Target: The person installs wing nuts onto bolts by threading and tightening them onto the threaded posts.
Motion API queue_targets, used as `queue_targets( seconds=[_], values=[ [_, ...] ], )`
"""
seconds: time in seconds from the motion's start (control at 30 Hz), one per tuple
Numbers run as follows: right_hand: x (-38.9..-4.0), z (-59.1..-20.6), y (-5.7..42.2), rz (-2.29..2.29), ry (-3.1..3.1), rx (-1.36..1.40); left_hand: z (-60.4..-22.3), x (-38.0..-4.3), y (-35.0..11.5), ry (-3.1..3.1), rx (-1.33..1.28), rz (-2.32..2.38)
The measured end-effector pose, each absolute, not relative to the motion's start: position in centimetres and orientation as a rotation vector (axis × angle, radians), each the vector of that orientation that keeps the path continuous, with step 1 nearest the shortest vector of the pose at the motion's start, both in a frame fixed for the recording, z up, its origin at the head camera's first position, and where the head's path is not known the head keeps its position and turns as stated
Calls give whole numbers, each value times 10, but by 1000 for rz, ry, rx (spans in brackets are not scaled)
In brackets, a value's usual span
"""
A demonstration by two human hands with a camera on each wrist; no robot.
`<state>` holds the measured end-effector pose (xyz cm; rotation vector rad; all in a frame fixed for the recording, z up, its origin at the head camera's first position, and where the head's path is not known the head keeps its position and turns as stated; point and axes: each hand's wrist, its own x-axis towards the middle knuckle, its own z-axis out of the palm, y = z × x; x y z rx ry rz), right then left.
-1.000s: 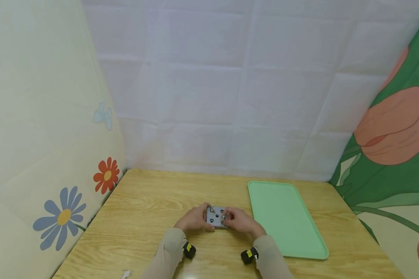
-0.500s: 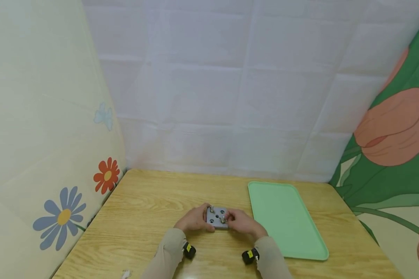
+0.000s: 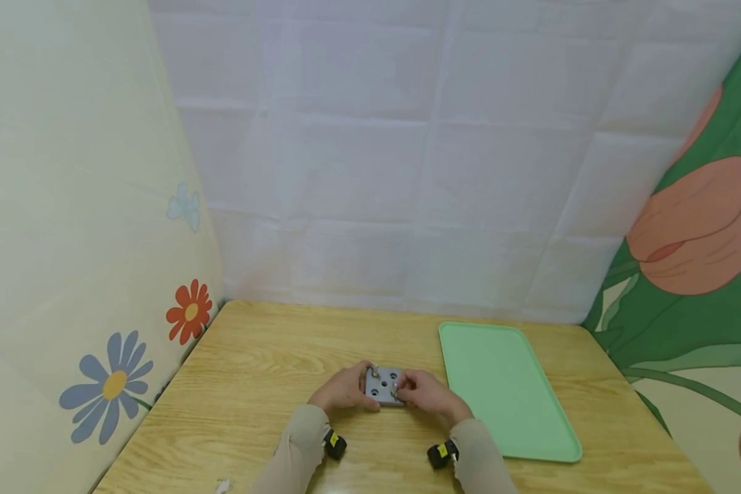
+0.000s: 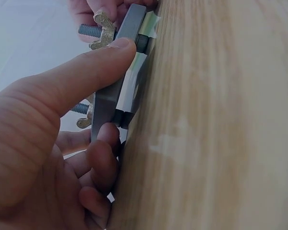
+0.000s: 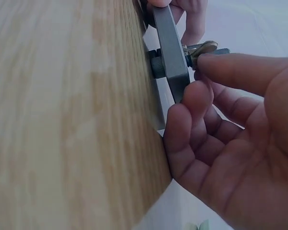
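In the head view a grey metal plate (image 3: 383, 394) with several holes is held just above the table. My left hand (image 3: 344, 388) grips its left side, thumb on top and fingers below, as the left wrist view shows. Two bolts stick up through the plate, each carrying a brass wing nut. One wing nut (image 4: 89, 114) sits by the plate's far left corner, near the left hand. My right hand (image 3: 431, 396) pinches the other wing nut (image 5: 209, 46), at the near right, between thumb and index finger. Below the plate a knurled bolt head (image 5: 157, 67) shows.
A green tray (image 3: 509, 391) lies on the wooden table (image 3: 272, 350) to the right of the hands. Near the front left edge is a small whitish piece (image 3: 223, 486). A white cloth (image 3: 346, 171) hangs behind the table, with patterned cloths at both sides.
Half a second ago the right fingers were drawn back from the near wing nut; now they are on it again, and it looks turned. The left hand and plate have hardly moved.
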<state>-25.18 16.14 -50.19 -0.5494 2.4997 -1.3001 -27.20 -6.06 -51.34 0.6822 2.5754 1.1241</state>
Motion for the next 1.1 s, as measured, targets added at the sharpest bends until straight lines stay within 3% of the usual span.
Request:
queue_targets(
  seconds=[0.63, 1.1],
  values=[
    [-250, -498, 157, -1200, 2598, -673, -514, -272, -60, 2589, 678, 1112],
    [-251, -502, 160, -1279, 2538, -599, -513, -271, -60, 2594, 692, 1116]
  ],
)
